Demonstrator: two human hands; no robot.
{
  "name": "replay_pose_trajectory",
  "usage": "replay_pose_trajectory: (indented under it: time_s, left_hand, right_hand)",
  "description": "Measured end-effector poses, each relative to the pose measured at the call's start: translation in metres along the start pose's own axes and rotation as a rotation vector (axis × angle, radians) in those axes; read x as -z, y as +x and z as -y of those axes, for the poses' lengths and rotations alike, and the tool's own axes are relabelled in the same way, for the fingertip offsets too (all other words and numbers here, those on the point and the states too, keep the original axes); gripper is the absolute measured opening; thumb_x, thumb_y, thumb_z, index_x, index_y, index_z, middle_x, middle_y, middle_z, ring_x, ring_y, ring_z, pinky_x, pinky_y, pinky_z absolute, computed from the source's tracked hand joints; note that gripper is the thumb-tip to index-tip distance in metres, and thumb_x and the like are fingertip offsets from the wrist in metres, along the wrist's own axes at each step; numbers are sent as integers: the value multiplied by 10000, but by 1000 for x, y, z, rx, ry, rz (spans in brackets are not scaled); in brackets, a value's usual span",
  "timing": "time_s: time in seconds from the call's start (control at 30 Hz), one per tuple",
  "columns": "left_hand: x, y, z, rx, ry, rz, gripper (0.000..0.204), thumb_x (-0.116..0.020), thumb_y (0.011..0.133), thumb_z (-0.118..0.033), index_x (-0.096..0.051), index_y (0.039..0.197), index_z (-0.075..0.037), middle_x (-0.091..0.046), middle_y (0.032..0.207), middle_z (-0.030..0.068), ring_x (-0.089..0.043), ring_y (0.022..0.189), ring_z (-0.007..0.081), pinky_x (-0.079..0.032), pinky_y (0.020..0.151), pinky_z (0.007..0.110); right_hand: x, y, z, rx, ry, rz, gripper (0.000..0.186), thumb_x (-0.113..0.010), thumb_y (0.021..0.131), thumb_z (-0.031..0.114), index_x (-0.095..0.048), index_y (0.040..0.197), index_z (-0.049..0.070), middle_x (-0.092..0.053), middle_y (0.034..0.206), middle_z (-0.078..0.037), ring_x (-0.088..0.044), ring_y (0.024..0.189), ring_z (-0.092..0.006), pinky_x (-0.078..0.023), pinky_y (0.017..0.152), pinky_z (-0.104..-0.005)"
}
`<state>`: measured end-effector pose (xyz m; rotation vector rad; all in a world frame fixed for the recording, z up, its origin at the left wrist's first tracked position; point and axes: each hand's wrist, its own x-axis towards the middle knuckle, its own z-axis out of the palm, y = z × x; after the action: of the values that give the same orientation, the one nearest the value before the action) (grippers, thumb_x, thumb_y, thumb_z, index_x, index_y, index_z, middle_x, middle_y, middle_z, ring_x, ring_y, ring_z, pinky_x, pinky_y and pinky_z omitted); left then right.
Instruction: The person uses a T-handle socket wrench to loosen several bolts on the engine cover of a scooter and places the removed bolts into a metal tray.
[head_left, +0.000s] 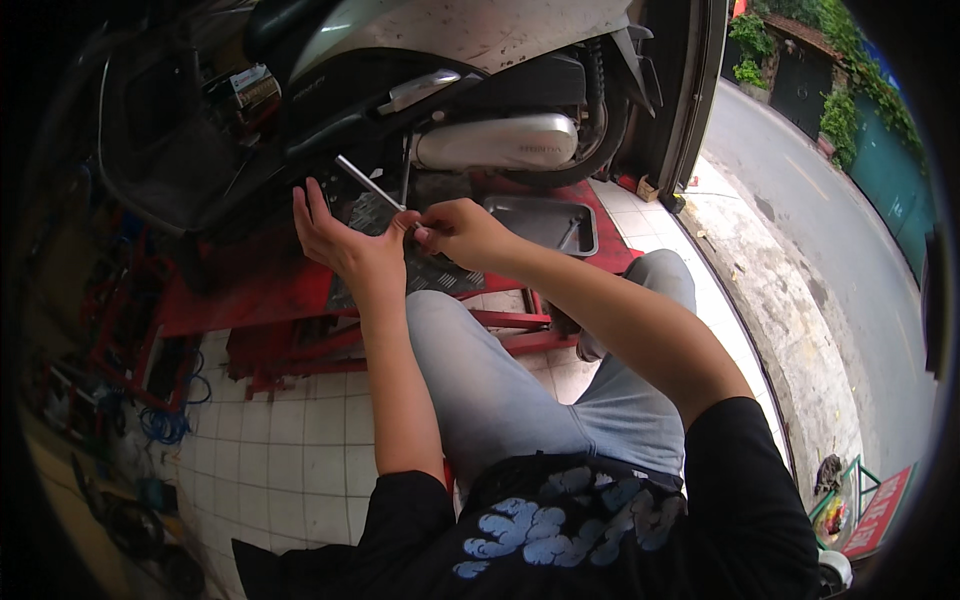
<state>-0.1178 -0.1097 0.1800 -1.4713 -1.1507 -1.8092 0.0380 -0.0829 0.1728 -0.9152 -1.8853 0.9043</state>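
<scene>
White floor tiles (300, 440) are spread below the bent knees (450, 330). By the right hand (460, 235), closed in a pinch, the near end of a metal rod (365, 178) appears to be gripped; the left hand (345, 250) is opened wide, its thumb set beside that end. For good control, the rod should be steadied close to the pinch, without twisting. It is seen as straight, slim and silvery, tilted above a red platform (285, 288), with a metal tray (528, 212) and scooter (500, 145) placed beyond.
</scene>
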Motion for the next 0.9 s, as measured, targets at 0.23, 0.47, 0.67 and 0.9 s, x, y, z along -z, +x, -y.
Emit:
replay_pose_trajectory:
  time_s: [0.23, 0.47, 0.67, 0.9]
  left_hand:
    - [5, -8, -3, 94, 192, 369, 319, -784, 810, -420, -749, 1057, -221, -720, 1105, -3, -584, 1193, 216, -264, 1171, 543]
    - [-12, -14, 3, 572, -549, 354, 298, -670, 992, -322, -666, 955, -26, -724, 828, 49, -645, 671, 100, -490, 578, 264]
    - [-13, -16, 12, 560, -525, 300, 358, -738, 937, -351, -664, 936, -1, -698, 822, 48, -615, 711, 130, -496, 670, 297]
    - [0, -8, 4, 383, -108, 325, 424, -789, 848, -434, -695, 906, -25, -648, 850, 52, -643, 768, 267, -498, 710, 393]
  right_hand:
    - [23, -6, 29, 112, 179, -227, 463, -774, 901, 219, -605, 1211, -80, -732, 936, -155, -689, 769, -170, -543, 704, -303]
    - [9, -12, 15, -103, 211, -4, 700, -703, 962, 365, -445, 1416, -102, -659, 1244, -225, -635, 1115, -232, -524, 893, -334]
    - [0, -7, 25, -176, 56, 95, 334, -548, 1049, 234, -642, 1161, -66, -735, 912, -141, -691, 880, -152, -518, 772, -311]
    - [6, 2, 17, -128, 240, -211, 330, -626, 1008, 315, -676, 1060, -7, -702, 845, -102, -607, 751, -132, -482, 690, -309]
